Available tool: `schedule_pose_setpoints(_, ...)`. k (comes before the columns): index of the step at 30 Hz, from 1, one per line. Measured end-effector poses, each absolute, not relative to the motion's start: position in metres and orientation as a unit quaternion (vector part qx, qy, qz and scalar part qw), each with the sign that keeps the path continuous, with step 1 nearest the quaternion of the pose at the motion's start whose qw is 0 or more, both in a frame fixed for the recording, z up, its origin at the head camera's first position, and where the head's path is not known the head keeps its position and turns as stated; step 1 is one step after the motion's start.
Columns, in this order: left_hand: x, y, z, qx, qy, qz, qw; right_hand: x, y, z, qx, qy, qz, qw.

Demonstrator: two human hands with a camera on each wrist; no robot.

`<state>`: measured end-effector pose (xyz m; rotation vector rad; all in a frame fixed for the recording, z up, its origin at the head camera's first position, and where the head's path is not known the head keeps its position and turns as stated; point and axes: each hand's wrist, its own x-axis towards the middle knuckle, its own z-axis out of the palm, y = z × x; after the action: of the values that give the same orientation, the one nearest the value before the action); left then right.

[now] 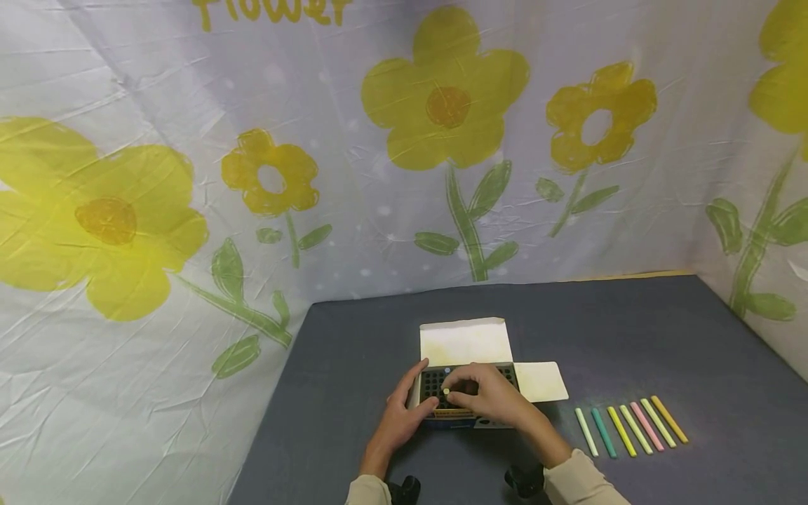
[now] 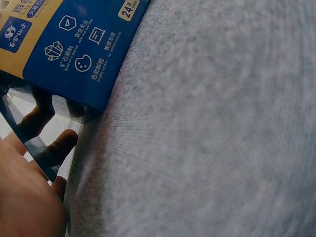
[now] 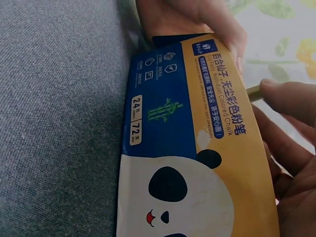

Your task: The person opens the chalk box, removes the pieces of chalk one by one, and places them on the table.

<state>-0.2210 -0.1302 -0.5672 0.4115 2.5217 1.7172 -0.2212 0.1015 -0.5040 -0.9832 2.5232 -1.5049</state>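
Note:
A box of colored chalk (image 1: 449, 423) sits with its lid raised, showing a dark insert (image 1: 432, 380) full of round holes. My left hand (image 1: 401, 415) holds the box's left end, thumb along the front top edge and fingers at the side flap. Between thumb and fingertips, my right hand (image 1: 495, 398) pinches a yellowish chalk stick (image 1: 446, 391) over the insert. In the right wrist view that chalk stick (image 3: 254, 93) juts past the box's edge. A blue chalk end (image 1: 447, 369) shows in a hole near the back. The right hand hides part of the insert.
Right of the box, several chalk sticks (image 1: 645, 425) lie in a slanted row: white, teal, yellow, pink, orange and pale tones. The raised lid (image 1: 467, 341) and right side flap (image 1: 540, 381) spread outward. A flower-printed cloth (image 1: 379, 210) borders the dark table (image 1: 353, 337).

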Motion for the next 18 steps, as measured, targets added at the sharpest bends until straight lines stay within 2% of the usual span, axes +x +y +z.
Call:
schedule_pose_setpoints(8, -0.220, -0.131, -0.568, 0.135, 0.823, 0.551, 0.031, -0.221, 0.101, -0.504, -0.316, 0.801, -0.508, 0.010)
schedule_pose_setpoints(18, -0.221, -0.130, -0.568, 0.132, 0.821, 0.554, 0.031, -0.221, 0.101, -0.495, -0.303, 0.790, -0.527, -0.078)
